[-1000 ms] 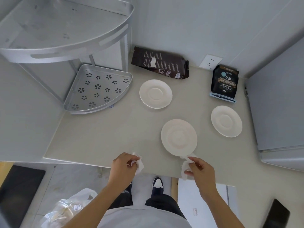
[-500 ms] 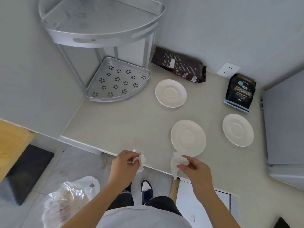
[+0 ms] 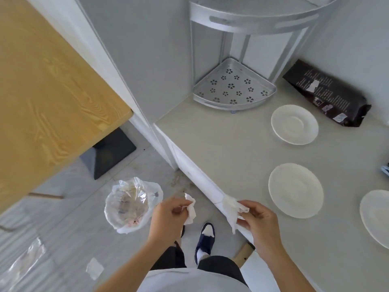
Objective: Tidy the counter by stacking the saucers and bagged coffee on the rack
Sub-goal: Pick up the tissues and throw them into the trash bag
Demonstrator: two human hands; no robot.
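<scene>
Nearest the tabletop (image 3: 242,148) edge, both hands are pinching tissue rather than anything the task names — the left hand (image 3: 168,216) is closing its grip on a crumpled white piece (image 3: 190,209) out over the floor, and the right hand (image 3: 257,220) is gripping a second wad (image 3: 236,207) right at the edge.

Nothing is looking stacked yet. In from that edge the near saucer (image 3: 295,190) is lying flat, another saucer (image 3: 376,216) is showing partly at the frame's right side, and a third saucer (image 3: 294,124) is sitting further back. Just beyond it the dark coffee bag (image 3: 326,93) is lying on its side. The rack (image 3: 233,89), in the tabletop's far corner, is standing with its lower tray bare.

Against the earlier frames the view is swinging left — the lined bin (image 3: 132,205) on the floor is now sitting beside the left hand, suggesting the tissues are going there first.
</scene>
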